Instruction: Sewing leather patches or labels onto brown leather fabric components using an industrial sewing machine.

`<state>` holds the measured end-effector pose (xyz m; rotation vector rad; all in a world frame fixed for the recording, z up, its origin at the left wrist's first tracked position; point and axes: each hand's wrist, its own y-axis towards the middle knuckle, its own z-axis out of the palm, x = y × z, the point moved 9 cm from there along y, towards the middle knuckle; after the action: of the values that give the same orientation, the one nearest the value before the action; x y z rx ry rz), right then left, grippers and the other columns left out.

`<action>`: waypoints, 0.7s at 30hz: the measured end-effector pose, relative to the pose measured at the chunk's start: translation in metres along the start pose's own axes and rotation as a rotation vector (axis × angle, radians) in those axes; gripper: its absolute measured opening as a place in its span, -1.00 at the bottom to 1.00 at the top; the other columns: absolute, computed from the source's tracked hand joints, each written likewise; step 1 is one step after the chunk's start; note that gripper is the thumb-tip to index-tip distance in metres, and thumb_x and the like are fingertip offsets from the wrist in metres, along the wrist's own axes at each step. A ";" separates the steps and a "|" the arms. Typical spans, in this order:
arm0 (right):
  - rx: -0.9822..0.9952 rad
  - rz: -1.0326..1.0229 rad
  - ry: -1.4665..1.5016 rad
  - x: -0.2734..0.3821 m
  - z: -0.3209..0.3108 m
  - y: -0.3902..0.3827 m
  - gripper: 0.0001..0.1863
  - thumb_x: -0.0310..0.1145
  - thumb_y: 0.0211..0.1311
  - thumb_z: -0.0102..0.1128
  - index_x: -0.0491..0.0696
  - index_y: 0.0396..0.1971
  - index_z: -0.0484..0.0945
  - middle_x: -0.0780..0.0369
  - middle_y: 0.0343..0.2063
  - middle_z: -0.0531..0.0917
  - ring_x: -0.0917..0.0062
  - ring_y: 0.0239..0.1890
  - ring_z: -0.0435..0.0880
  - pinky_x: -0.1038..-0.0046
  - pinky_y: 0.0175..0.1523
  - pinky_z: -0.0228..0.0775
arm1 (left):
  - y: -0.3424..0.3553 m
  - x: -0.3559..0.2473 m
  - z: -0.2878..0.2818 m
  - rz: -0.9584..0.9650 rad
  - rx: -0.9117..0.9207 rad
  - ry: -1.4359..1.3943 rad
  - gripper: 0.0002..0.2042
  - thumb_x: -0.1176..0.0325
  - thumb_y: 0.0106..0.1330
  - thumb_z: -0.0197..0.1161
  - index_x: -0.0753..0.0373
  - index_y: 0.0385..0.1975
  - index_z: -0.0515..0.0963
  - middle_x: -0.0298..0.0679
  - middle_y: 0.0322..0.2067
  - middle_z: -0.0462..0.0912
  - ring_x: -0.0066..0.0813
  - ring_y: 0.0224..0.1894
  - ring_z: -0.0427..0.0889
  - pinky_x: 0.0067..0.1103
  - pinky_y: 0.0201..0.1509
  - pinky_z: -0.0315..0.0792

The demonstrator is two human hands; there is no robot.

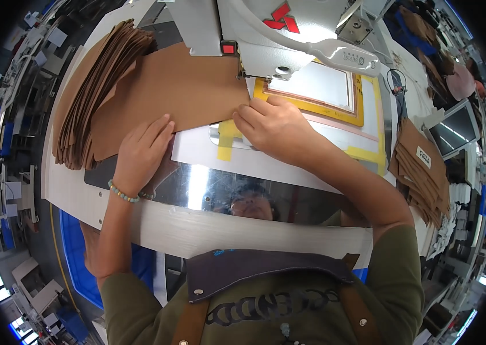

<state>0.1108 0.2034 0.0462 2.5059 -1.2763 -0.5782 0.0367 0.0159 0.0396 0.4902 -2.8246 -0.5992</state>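
The brown sheet point(180, 86) lies across the worktable point(185, 230), its far right part beneath the head of the white machine point(197, 23) and its left end up against a fanned stack of like pieces point(85, 109); the stack probably sits there to be within easy reach of the left hand point(142, 149); that hand rests palm down, fingers loosely spread and straight over the near edge, seemingly to keep the sheet flat; its thumb cannot be made out; the right hand point(274, 123) is curled, fingertips closed on the near right corner, likely to steer it, just beside a yellow frame point(359, 100); the left forearm rises nearly straight from below, a beaded bracelet point(122, 192) at its wrist; the right elbow is bent outward, the forearm slanting inward over the table.
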 end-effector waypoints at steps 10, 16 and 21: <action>-0.067 -0.013 -0.063 0.004 0.015 0.012 -0.89 -0.43 0.02 0.39 -0.04 -0.42 0.64 0.33 -0.39 0.59 0.54 -0.26 0.62 0.49 -0.25 0.46 | -0.089 0.072 -0.027 -0.288 0.094 0.214 -0.76 0.57 0.28 0.33 0.36 -0.06 0.70 -0.13 -0.07 0.78 -0.13 -0.09 0.74 -0.33 -0.01 0.65; -0.134 0.036 -0.202 -0.005 -0.012 -0.008 -0.89 -0.40 -0.02 0.38 0.00 -0.52 0.58 0.35 -0.44 0.50 0.57 -0.29 0.56 0.51 -0.29 0.39 | -0.071 0.075 -0.010 -0.245 0.086 0.208 -0.71 0.59 0.27 0.32 0.35 -0.01 0.72 -0.13 -0.06 0.77 -0.14 -0.09 0.73 -0.34 0.01 0.65; -0.105 0.066 -0.208 -0.019 -0.026 -0.040 -0.87 -0.38 -0.05 0.36 0.05 -0.63 0.55 0.35 -0.48 0.49 0.53 -0.29 0.53 0.50 -0.29 0.35 | -0.032 0.067 0.006 -0.169 0.056 0.149 -0.65 0.59 0.24 0.32 0.36 0.06 0.72 -0.13 -0.06 0.77 -0.16 -0.10 0.73 -0.35 0.00 0.65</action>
<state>0.1414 0.2435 0.0570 2.3584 -1.3559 -0.8858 -0.0184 -0.0335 0.0296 0.7578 -2.6822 -0.4916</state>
